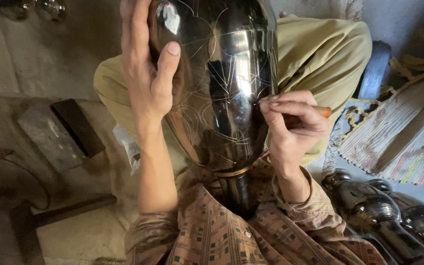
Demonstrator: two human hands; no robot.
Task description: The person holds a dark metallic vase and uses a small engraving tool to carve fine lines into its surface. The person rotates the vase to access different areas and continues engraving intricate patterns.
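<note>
A large dark glossy metal vase [222, 83] lies across my lap, its narrow neck toward my body. Fine scratched lines run over its belly. My left hand [145, 68] lies flat against the vase's left side, thumb pressed on the surface, steadying it. My right hand [290, 120] pinches a thin engraving tool with an orange-brown handle [324, 111]. The tool's tip touches the vase's right side among the scratched lines.
Several more dark shiny vases [384, 216] lie at the lower right. A striped woven mat [408, 132] with a fringe covers the floor at right. A grey block and a dark wooden block [62, 132] sit on the dusty floor at left.
</note>
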